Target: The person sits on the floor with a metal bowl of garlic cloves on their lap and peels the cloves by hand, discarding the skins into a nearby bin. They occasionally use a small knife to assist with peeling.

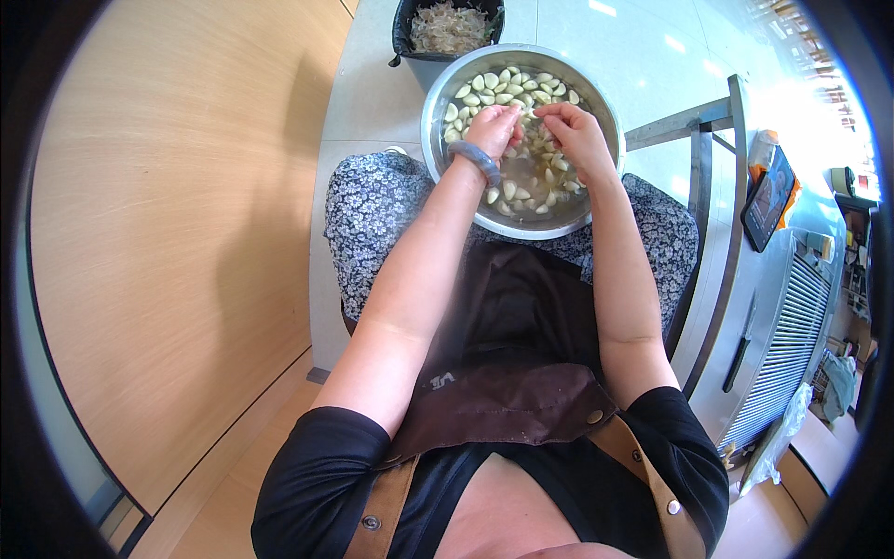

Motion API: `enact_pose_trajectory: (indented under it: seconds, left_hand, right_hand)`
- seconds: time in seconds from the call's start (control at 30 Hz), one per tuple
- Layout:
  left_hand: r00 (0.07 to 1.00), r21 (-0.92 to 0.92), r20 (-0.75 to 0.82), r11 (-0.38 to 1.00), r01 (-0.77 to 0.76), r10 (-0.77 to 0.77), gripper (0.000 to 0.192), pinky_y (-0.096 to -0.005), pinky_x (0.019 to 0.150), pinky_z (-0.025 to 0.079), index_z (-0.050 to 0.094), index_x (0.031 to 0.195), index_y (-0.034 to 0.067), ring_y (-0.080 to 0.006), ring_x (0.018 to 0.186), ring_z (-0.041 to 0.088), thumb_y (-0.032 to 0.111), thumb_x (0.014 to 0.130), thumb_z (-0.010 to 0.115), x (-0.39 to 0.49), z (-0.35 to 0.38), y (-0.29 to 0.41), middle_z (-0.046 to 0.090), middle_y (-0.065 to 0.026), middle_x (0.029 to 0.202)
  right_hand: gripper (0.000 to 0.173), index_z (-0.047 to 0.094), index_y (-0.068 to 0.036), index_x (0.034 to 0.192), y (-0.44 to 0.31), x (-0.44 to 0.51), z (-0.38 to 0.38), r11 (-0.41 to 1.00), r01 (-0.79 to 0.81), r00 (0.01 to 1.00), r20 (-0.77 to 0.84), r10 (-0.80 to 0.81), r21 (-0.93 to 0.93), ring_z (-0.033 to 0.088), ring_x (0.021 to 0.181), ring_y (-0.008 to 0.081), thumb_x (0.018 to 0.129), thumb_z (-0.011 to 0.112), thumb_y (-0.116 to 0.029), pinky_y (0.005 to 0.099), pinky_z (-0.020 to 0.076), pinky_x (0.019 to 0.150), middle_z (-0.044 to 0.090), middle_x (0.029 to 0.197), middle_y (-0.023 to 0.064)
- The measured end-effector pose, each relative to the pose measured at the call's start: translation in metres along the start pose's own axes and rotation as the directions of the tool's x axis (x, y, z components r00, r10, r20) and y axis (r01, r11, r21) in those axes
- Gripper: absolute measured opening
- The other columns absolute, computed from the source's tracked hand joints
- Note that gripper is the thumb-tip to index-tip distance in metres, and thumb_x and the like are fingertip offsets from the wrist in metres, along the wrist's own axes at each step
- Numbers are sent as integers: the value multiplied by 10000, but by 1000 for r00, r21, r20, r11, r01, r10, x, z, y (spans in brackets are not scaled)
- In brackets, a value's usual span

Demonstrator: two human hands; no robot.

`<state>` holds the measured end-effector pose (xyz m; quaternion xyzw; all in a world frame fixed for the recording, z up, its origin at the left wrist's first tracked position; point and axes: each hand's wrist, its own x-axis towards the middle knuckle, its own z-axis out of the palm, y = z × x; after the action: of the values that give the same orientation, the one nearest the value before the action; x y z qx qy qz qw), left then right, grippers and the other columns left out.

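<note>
A wide metal basin (431, 150) rests at my knees, holding cloudy water. Peeled garlic cloves (513, 89) crowd its far side, and browner garlic cloves (552, 175) lie in the nearer part. Over the middle of the basin, my left hand (494, 131), with a grey bangle (475, 159) on the wrist, pinches a garlic clove (525, 110) in its fingertips. My right hand (576, 136) faces it, thumb and forefinger closed on a pale piece of garlic. Whether that piece is clove or skin is too small to tell.
Beyond the basin stands a bin (426, 66) with a black liner, filled with garlic skins (450, 28). A wooden panel (174, 209) rises on the left. To the right, a metal table (726, 377) carries a propped phone (770, 199), a bottle (763, 147) and a knife (737, 363).
</note>
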<state>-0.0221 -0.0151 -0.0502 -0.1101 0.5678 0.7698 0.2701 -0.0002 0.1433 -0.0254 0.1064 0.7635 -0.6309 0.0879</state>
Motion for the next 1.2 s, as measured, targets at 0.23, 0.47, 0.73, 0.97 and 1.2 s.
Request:
enact_pose_trajectory:
  seconds: [0.23, 0.47, 0.73, 0.97, 1.2]
  left_hand:
    - [997, 27, 70, 999, -20, 18, 198, -190, 490, 345, 563, 863, 119, -69, 563, 482, 305, 929, 559, 1, -1, -1, 540, 33, 656]
    - [991, 56, 132, 998, -36, 28, 155, -192, 512, 381, 567, 877, 89, -71, 558, 492, 237, 909, 603, 3, 2, -6, 551, 11, 673]
    - [991, 137, 95, 985, -108, 96, 149, -217, 577, 410, 549, 970, 102, -82, 684, 552, 230, 909, 595, 5, -3, 1, 615, -7, 786]
    - [999, 8, 33, 1000, -25, 25, 520, -360, 741, 490, 345, 1331, 96, -186, 1041, 508, 331, 920, 560, -1, -7, 12, 487, -88, 1247]
    - [998, -294, 61, 956, 21, -3, 739, -534, 929, 423, 231, 1434, 66, -337, 1369, 208, 508, 908, 504, -5, -5, 15, 192, -164, 1502]
  right_hand:
    - [203, 671, -3, 980, 5, -1, 5, 991, 120, 991, 59, -116, -61, 569, 687, 97, 853, 617, -151, 242, 451, 628, 649, 785, 37]
    - [209, 662, 2, 891, 8, 2, 1, 949, 55, 996, -51, -74, -310, 582, 644, 123, 844, 619, -197, 278, 458, 601, 642, 712, 66]
    - [90, 595, -70, 877, 2, 1, -6, 913, -220, 975, 94, 199, 344, 375, 513, 36, 892, 581, -157, 187, 291, 472, 452, 610, -49]
    - [196, 623, -20, 995, 7, -5, -5, 934, 51, 996, -44, -72, -353, 445, 571, 41, 893, 593, -184, 210, 344, 498, 516, 659, -28]
    - [276, 668, -27, 985, 0, -11, 9, 970, 78, 985, 170, -38, -230, 628, 733, 177, 819, 672, -248, 300, 488, 688, 669, 798, 95]
